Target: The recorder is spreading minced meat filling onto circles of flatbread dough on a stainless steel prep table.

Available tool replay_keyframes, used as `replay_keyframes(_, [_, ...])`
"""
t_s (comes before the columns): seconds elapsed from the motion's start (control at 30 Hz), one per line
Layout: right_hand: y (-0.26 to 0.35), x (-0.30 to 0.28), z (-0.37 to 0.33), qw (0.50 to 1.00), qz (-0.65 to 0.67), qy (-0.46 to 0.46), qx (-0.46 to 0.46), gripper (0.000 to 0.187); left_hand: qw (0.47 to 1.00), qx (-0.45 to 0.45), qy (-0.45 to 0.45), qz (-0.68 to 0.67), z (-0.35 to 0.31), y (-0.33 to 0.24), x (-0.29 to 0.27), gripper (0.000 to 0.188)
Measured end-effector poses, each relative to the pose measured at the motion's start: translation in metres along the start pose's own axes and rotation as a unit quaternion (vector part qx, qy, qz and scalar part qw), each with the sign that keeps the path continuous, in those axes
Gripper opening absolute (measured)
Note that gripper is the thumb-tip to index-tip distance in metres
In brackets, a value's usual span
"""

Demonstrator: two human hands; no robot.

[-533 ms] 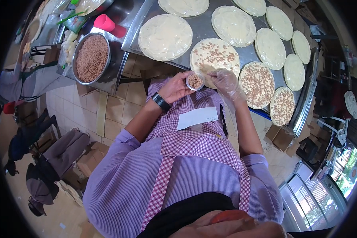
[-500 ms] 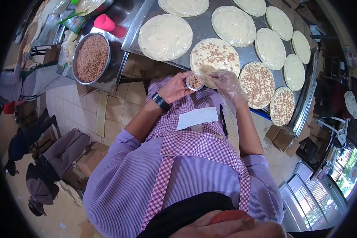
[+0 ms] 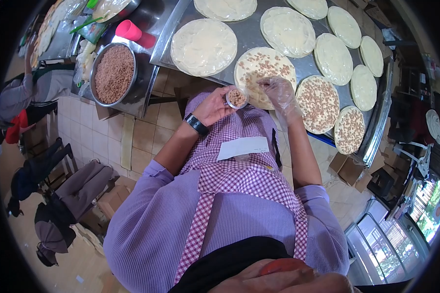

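My left hand [image 3: 216, 106] is closed round a small cup [image 3: 237, 98] of brown crumbled topping, close to the table's near edge. Just right of it, my right hand [image 3: 281, 96], in a clear plastic glove, hangs over a pale round dough sheet [image 3: 259, 68]. Its fingers are pinched together; whatever sits between them is too small to make out. Brown bits cover the far part of this round, while its near part is barer and partly hidden by my hands. To the right, another dough round [image 3: 318, 104] and a smaller-looking one [image 3: 349, 130] are strewn all over with bits.
Several plain dough rounds [image 3: 204, 47] lie on the metal tray table [image 3: 161, 53]. On the left metal table stand a large bowl [image 3: 91, 80] of brown topping and a pink cup [image 3: 128, 30]. Cardboard boxes [image 3: 346, 166] sit under the right side. Another person [image 3: 19, 102] is at far left.
My right hand has risen slightly away from me over the dough round, its fingers drawn together. The small cup in my left hand has shifted a little left.
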State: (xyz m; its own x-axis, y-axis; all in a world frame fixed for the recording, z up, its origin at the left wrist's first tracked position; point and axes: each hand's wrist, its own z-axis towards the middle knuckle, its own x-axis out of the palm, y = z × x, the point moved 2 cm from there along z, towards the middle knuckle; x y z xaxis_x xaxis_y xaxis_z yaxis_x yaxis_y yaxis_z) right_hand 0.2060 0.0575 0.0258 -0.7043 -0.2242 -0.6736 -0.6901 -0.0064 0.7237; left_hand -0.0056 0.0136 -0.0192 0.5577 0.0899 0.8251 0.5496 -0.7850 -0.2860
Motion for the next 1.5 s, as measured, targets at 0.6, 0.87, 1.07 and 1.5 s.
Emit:
replay_keyframes(0.6, [0.015,0.013,-0.002,0.98,-0.181,-0.041,-0.076,0.016,1.0,0.024,-0.001,-0.016,-0.003,-0.006,0.0,0.038])
replay_keyframes(0.87, [0.005,0.034,-0.011,0.921,-0.312,-0.086,-0.217,0.023,0.999,0.024,-0.01,-0.027,-0.001,-0.005,0.0,0.039])
replay_keyframes(1.07, [0.02,0.015,-0.009,0.987,-0.118,-0.065,-0.083,0.02,0.997,0.03,-0.063,-0.024,-0.002,-0.008,0.007,0.037])
replay_keyframes(1.5, [0.011,0.011,-0.015,0.665,0.689,-0.072,0.279,0.028,0.844,0.315,-0.062,0.43,0.038,-0.016,0.081,0.032])
